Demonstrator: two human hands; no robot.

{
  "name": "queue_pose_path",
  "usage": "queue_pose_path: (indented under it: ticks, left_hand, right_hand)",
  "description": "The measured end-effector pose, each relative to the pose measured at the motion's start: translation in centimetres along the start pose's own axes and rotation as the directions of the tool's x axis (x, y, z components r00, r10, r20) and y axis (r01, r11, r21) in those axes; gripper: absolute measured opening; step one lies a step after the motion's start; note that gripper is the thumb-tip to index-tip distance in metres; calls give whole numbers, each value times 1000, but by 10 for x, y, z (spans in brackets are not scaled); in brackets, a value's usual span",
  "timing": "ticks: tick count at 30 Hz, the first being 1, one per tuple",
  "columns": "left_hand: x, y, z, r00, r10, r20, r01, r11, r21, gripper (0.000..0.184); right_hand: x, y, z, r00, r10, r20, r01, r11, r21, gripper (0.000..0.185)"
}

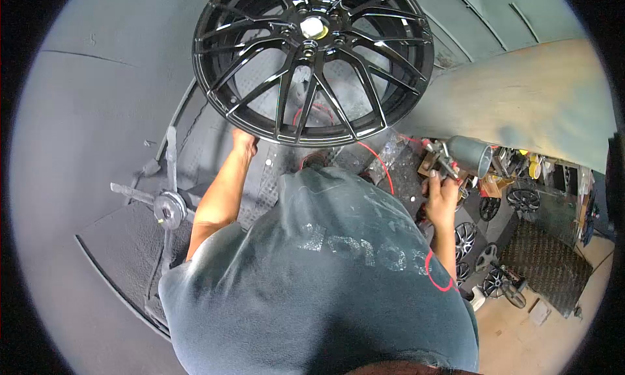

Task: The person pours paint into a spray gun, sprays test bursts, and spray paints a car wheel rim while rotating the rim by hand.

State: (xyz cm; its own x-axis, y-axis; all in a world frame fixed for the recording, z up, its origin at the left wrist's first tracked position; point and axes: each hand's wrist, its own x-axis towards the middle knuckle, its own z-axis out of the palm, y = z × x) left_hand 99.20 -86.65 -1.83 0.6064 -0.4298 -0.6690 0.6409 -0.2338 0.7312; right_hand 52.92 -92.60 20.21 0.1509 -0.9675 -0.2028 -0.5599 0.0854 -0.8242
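Observation:
A glossy black alloy wheel (317, 88) with many thin spokes fills the top middle of the head view, its face toward me. At its centre shows a pale hub piece (312, 28) with a yellow-green edge. My left hand (245, 142) is at the wheel's lower left edge, and the rim covers its fingers, so I cannot tell whether it grips the wheel. Out to the right, my right hand (441, 194) is closed around a spray gun (443, 160). A grey cup (474, 156) sits on the gun, its round end facing right.
A red hose (384, 163) runs below the wheel and past my right arm. On the left stands a coated metal stand (170, 209) with crossed arms. Several wheels (465, 240) lie at the lower right, near a dark patterned mat (545, 264). Cardboard boxes (495, 185) and clutter line the right side.

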Motion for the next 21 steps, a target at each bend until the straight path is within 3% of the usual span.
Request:
queue_pose_path:
  ticks: [3, 5, 7, 8, 11, 13, 15, 18, 20, 21]
  left_hand:
    - [32, -44, -21, 998, -3, 57, 2, 1000, 19, 22]
    - [16, -53, -15, 999, -44, 24, 45, 998, -41, 25]
    - [-12, -55, -1, 998, -45, -40, 42, 997, -68, 18]
    - [-3, -72, -10, 994, -112, 1, 112, 993, -42, 9]
    - [-13, -102, 7, 991, -129, -43, 115, 963, -243, 8]
    - [-27, -114, 18, 994, -110, 14, 110, 952, -285, 13]
    - [-18, -139, 23, 976, -177, 127, 202, 952, -231, 15]
    - [-38, -135, 23, 970, -241, 20, 241, 962, -129, 6]
    - [-25, -150, 17, 853, -397, 338, 383, 917, 111, 10]
    - [-27, -148, 17, 860, -392, 327, 380, 919, 103, 10]
  right_hand:
    - [7, -16, -15, 998, -53, -45, 52, 998, -18, 20]
    - [10, -23, -23, 998, -54, -41, 58, 993, 105, 16]
    - [11, -27, -29, 996, -68, -51, 71, 996, 57, 15]
    - [11, -27, -31, 995, -93, -45, 94, 995, 24, 15]
    - [12, -23, -35, 991, -129, -39, 129, 992, -15, 18]
    - [16, -10, -38, 995, -95, 0, 95, 995, -34, 19]
    - [19, 0, -41, 991, -134, 1, 134, 991, 25, 20]
    - [14, 14, -26, 991, -119, 57, 121, 992, -34, 21]
    - [16, 17, -30, 989, -125, 77, 127, 992, -19, 21]
    - [16, 17, -29, 989, -124, 78, 124, 992, -5, 22]
